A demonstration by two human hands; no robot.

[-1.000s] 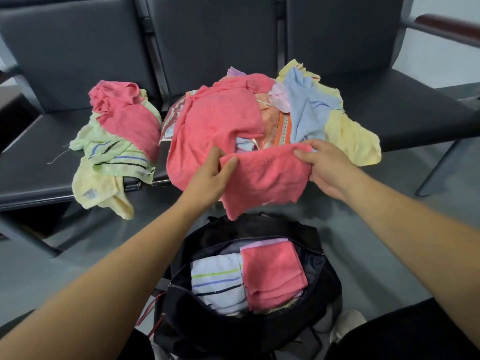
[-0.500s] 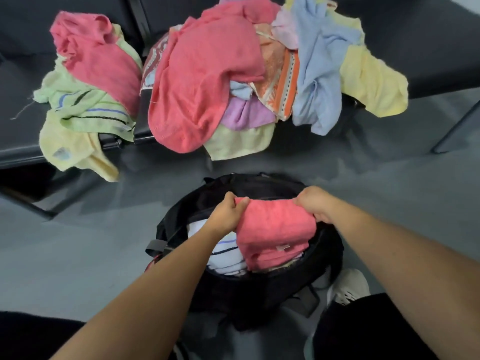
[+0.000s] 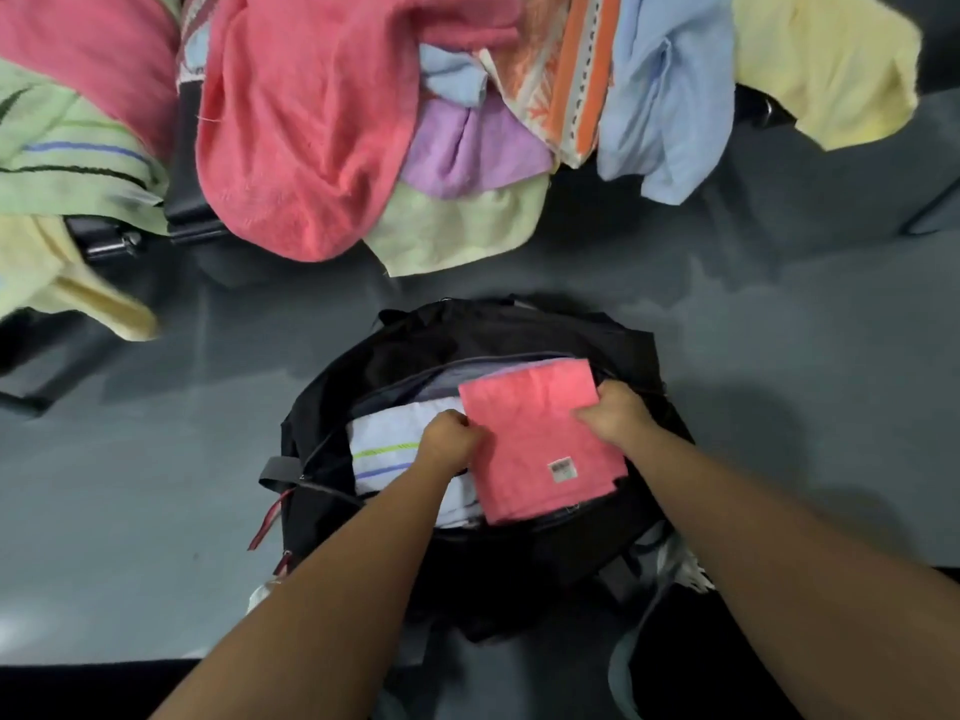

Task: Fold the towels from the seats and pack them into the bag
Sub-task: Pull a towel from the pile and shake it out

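A folded pink towel (image 3: pixel 535 439) with a small white label lies flat in the mouth of the open black bag (image 3: pixel 415 345) on the floor. My left hand (image 3: pixel 449 441) pinches the towel's left edge with curled fingers. My right hand (image 3: pixel 615 415) grips its right edge. Beside the pink towel, inside the bag, sits a folded white striped towel (image 3: pixel 387 439). Unfolded towels hang off the seats above: a large pink one (image 3: pixel 311 122), purple (image 3: pixel 467 148), pale green (image 3: pixel 457 226), orange patterned (image 3: pixel 566 70), light blue (image 3: pixel 665 96) and yellow (image 3: pixel 826 65).
A second heap lies at top left, with a pink towel (image 3: pixel 88 65), a green striped towel (image 3: pixel 67 163) and a yellow towel (image 3: pixel 62 272). The dark seat edge (image 3: pixel 192 200) shows between the heaps. Grey floor (image 3: pixel 156 433) surrounds the bag. A white shoe (image 3: pixel 680 563) sits at the bag's right.
Both hands carried the folded pink towel down from the seat pile into the bag, where it now lies flat on the pink towel below. My view tilted downward.
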